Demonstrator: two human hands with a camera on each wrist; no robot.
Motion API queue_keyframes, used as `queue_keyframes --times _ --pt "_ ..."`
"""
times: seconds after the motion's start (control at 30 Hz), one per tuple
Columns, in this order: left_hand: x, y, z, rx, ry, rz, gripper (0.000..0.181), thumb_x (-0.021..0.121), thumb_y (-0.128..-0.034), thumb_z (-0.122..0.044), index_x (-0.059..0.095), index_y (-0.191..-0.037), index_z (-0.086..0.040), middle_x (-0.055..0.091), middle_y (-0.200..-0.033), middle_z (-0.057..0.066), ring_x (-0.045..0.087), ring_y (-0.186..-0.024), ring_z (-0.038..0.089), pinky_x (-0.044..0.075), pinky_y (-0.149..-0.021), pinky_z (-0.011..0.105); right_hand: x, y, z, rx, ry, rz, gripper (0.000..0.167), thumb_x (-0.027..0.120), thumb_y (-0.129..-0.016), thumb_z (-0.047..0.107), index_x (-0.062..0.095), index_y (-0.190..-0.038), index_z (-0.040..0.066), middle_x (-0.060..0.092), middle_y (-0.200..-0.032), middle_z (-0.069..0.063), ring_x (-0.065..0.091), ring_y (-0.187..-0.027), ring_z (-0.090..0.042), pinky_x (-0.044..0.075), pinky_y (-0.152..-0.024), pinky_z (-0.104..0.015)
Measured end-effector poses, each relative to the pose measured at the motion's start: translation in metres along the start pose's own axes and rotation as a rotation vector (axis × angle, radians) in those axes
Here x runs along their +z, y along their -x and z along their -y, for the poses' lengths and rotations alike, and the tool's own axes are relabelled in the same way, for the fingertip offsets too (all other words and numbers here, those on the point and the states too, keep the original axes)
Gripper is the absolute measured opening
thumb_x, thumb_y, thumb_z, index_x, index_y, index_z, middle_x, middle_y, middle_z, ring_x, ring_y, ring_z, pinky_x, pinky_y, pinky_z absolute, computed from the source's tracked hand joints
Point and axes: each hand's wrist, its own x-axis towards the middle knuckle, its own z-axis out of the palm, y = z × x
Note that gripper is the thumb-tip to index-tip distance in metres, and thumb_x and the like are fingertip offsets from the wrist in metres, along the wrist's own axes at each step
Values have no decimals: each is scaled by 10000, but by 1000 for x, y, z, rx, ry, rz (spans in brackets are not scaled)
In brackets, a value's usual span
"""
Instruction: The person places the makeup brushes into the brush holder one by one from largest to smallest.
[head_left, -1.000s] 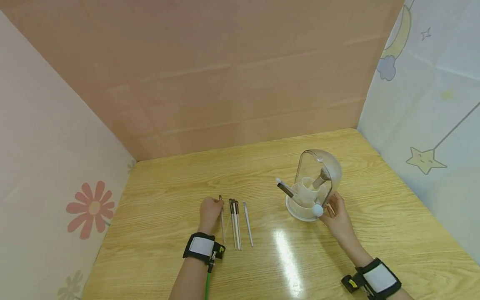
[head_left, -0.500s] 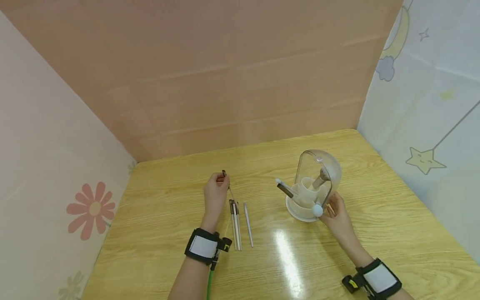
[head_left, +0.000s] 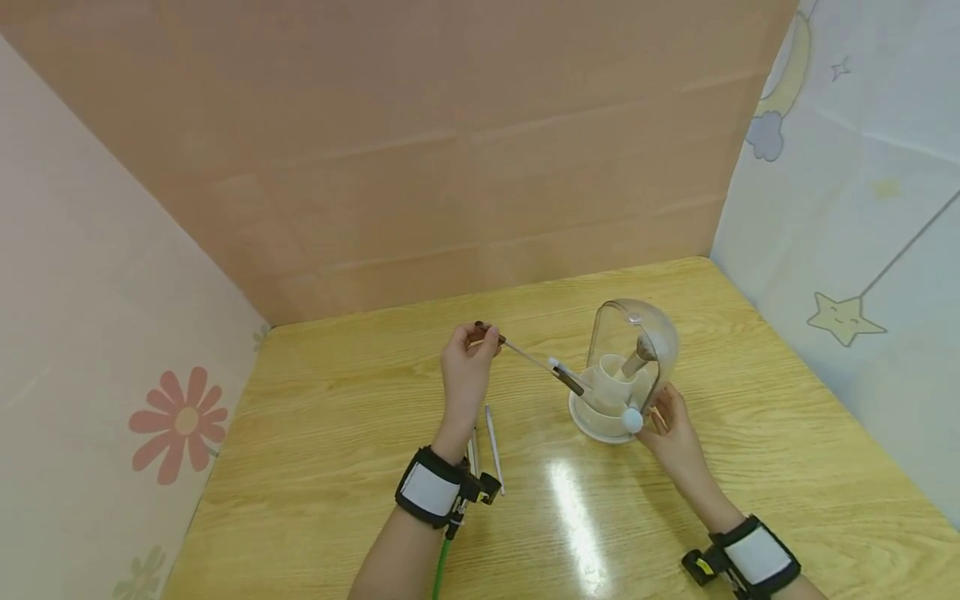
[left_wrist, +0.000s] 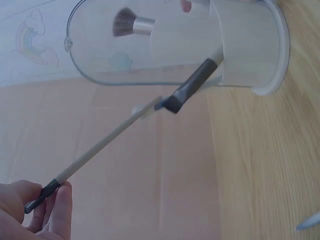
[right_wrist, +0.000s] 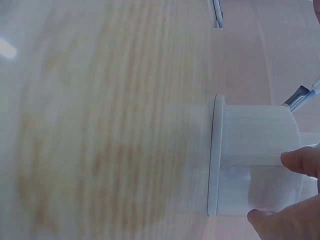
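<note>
My left hand (head_left: 468, 358) pinches a thin makeup brush (left_wrist: 100, 145) by its dark bristle end, the pale handle slanting toward the brush holder (head_left: 600, 423). The handle's far end appears beside a dark-headed brush (left_wrist: 195, 82) that leans out of the holder; whether they touch, I cannot tell. A fluffy brush (head_left: 639, 358) stands in the holder's cup, under the raised clear dome (head_left: 663, 329). At the holder's right side, my right hand (head_left: 675, 433) grips the base, thumb and a finger against its white wall (right_wrist: 255, 135). Its other fingers are partly hidden.
Left of the holder lie a pale slim stick (head_left: 492, 442) and other brushes (head_left: 473, 454), mostly hidden behind my left wrist. A green cable (head_left: 441, 567) trails from the left wrist camera. Fabric walls stand behind and beside the wooden table (head_left: 337, 383).
My left hand has lifted the makeup brush off the table and carried it up and right, tilting its handle toward the holder. The right hand stays on the base.
</note>
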Motion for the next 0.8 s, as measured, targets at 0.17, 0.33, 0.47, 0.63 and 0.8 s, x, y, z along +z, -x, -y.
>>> queue_keyframes --times 0.17,0.33,0.47,0.63,0.8 --pt "14 1 5 -4 23 32 219 593 -945 -131 589 -1069 49 629 -1078 186 690 -854 170 574 -849 361 0 -1 -2 1 -1 5 879 553 -892 -83 -72 -1507 -7 16 -1549 -341 24 -1442 -492 88 -1170 -575" --pt "25 5 8 -11 15 56 220 593 -945 -136 593 -1069 47 629 -1079 202 693 -912 266 572 -853 357 0 -1 -3 -3 -7 -2 874 552 -888 -88 -57 -1508 -6 27 -1548 -340 32 -1441 -492 87 -1171 -576" --pt "33 6 16 -30 20 70 230 599 -942 -138 592 -1078 47 627 -1093 211 684 -965 323 570 -853 334 1 -2 -3 -11 -4 -12 862 549 -884 -89 -45 -1505 -20 47 -1542 -349 51 -1434 -500 97 -1161 -581" --pt "41 7 27 -26 17 74 228 613 -934 -141 600 -1067 42 633 -1087 209 675 -982 362 573 -836 324 1 -1 -2 -14 6 -14 857 550 -885 -88 -39 -1504 -24 53 -1540 -352 60 -1433 -502 109 -1161 -584" --pt "48 11 32 -17 -26 84 213 637 -919 -163 623 -1043 10 656 -1056 168 694 -933 295 570 -774 269 0 -1 -3 -17 4 -10 857 547 -885 -90 -42 -1504 -25 51 -1541 -350 56 -1434 -501 108 -1162 -585"
